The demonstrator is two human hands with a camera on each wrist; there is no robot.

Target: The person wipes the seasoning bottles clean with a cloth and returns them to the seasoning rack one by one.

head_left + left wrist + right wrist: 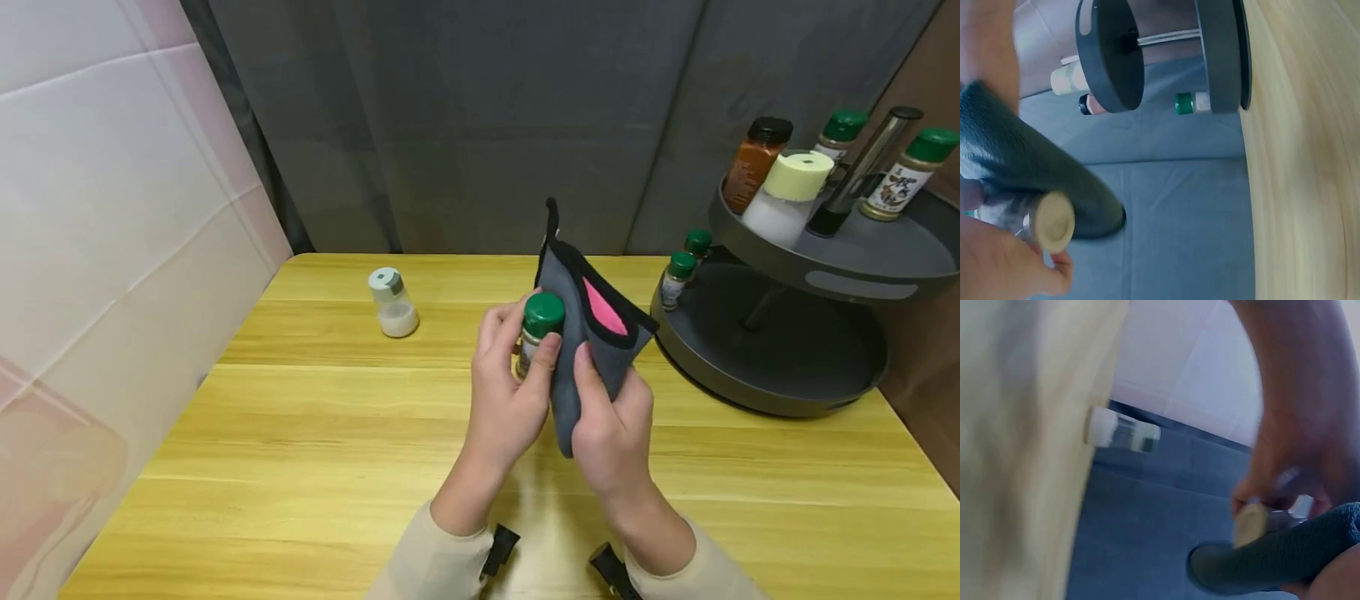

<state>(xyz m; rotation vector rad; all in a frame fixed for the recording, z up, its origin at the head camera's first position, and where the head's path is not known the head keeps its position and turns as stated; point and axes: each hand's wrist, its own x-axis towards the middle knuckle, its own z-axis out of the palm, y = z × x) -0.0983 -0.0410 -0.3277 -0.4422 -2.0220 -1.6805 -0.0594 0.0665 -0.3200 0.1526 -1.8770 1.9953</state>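
My left hand (501, 396) grips a small spice jar (543, 315) with a green lid, upright over the table. In my right hand (617, 433) is a folded grey cloth (567, 321) with black edging, a black hanging loop and a pink inner side. Thumb and fingers pinch it from below. Jar and cloth are side by side, the jar against the grey face. The left wrist view shows the jar's pale base (1054, 224) beside the cloth. Fingers cover much of the jar's body.
A salt shaker (393, 307) stands at the back left of the wooden table (337, 467). On the right is a dark two-tier rotating rack (772, 392) with several jars, among them an orange spice jar (753, 167) and a yellow-lidded shaker (783, 200). A grey curtain (465, 125) hangs behind.
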